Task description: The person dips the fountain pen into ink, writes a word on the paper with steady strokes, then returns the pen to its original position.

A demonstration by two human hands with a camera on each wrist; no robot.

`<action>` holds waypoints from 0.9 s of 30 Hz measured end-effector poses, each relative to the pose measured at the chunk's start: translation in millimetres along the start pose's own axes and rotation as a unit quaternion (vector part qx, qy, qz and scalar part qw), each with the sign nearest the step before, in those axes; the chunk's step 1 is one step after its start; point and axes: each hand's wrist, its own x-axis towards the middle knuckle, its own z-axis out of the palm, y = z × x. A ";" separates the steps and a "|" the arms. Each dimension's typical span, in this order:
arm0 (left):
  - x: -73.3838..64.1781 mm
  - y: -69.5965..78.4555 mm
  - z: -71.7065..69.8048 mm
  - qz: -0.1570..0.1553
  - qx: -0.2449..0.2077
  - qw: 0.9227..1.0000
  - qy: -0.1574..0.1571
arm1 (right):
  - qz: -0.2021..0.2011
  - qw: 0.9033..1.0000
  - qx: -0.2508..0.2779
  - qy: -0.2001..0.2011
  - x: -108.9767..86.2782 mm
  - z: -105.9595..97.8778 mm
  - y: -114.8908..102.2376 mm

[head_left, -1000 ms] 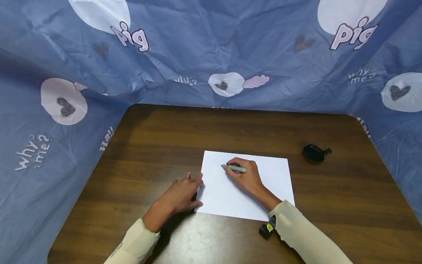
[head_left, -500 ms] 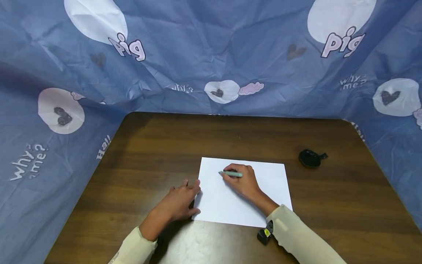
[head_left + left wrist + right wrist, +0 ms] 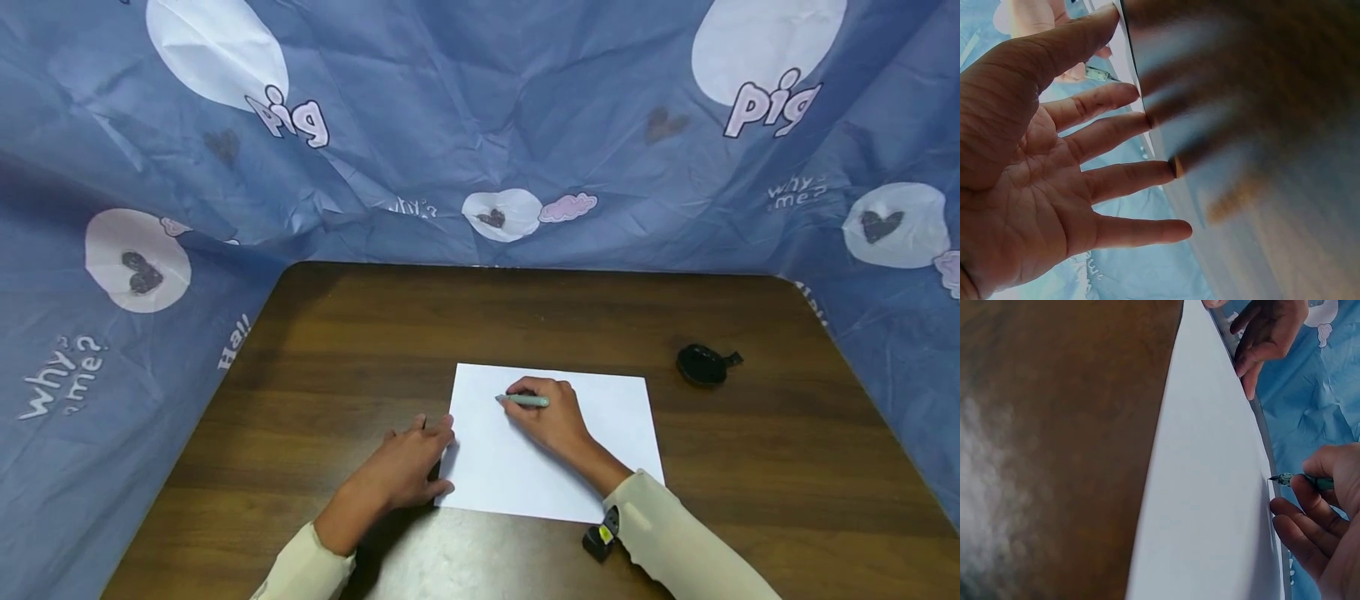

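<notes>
A white sheet of paper (image 3: 510,475) lies on the brown table. My right hand (image 3: 557,421) rests over its upper part and pinches a pale green pen (image 3: 531,401) between thumb and fingers. In the right wrist view, the pen's dark pointed tip (image 3: 1274,479) meets the paper surface. No marks show on the sheet. At the paper's left edge, my left hand (image 3: 405,468) has its fingers spread, with thumb and fingertips touching the border. The left wrist view shows that palm (image 3: 1029,206) with the fingers nearly straight and nothing held.
A round black dish-like object (image 3: 701,365) with a short tab sits to the right, beyond the paper. A small black device (image 3: 598,543) is at the right wrist. Blue printed cloth (image 3: 420,100) hangs behind the table (image 3: 360,333) and along its sides.
The head view has tilted slightly upward, so the whole scene sits lower in the frame. Both hands, the pen and the paper keep their places relative to each other.
</notes>
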 end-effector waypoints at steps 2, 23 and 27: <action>0.1 0.1 0.4 0.001 0.002 1.000 0.003 | 0.001 1.000 -0.001 -0.002 0.4 -0.4 0.2; -0.5 -2.7 1.4 0.008 0.008 1.000 0.014 | 0.003 1.000 0.011 -0.008 1.7 1.0 3.6; -1.6 -3.7 2.8 0.015 0.001 1.000 0.020 | 0.006 1.000 0.005 -0.014 0.6 0.9 3.0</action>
